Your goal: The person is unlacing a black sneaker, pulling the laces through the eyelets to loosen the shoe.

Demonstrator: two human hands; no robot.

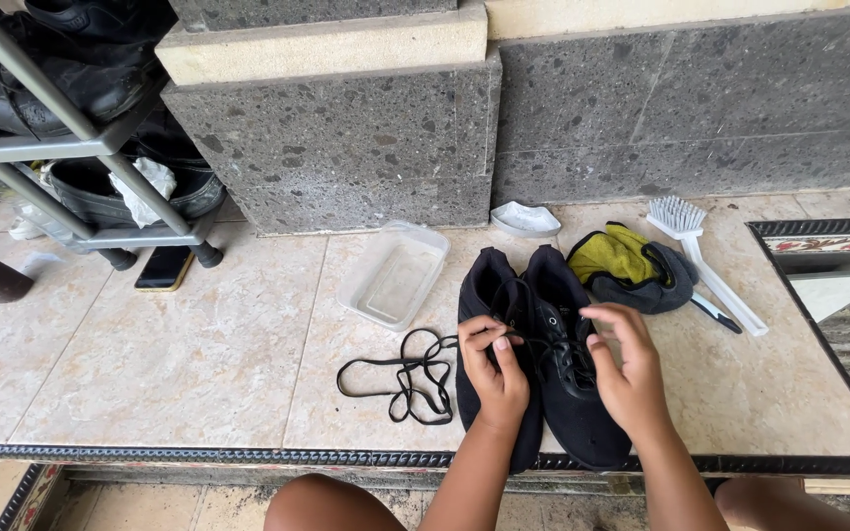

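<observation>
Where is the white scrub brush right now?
In the head view, the white scrub brush lies on the tiled ledge at the right, beside the yellow-and-grey cloth, beyond the black shoes.

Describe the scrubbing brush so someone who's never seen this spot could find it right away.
Start at the grey stone wall and drop to the tiled ledge below. Right of the black shoes and the yellow-and-grey cloth lies the brush, the only white long-handled thing with bristles.

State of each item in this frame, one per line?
Left black fabric shoe: unlaced.
Right black fabric shoe: partly laced.
Loose black lace: tangled on tile.
Clear plastic tub: open, looks empty.
White scrub brush: lying flat.
Left hand: pinching lace.
Right hand: at laces.
</observation>
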